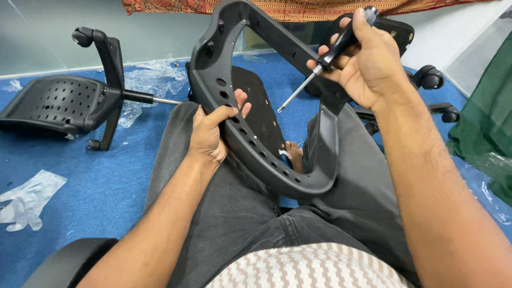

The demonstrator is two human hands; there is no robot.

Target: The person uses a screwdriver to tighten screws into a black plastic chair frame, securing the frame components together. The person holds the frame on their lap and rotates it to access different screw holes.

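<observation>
A black plastic chair frame (277,170), a curved loop with several holes, rests upright on my lap. My left hand (210,133) grips its left side, thumb over the edge. My right hand (368,61) is raised at the frame's upper right and holds a screwdriver (320,69) by its black handle. The metal shaft points down and left, its tip in the air inside the loop, over a dark seat board (261,112) on the floor.
I sit with my legs in grey trousers over a blue carpet. A black perforated chair part (53,104) and a wheeled base with gas cylinder (114,80) lie at left. Plastic wrap (26,200) lies lower left. Castors (429,77) and green cloth (488,122) are at right.
</observation>
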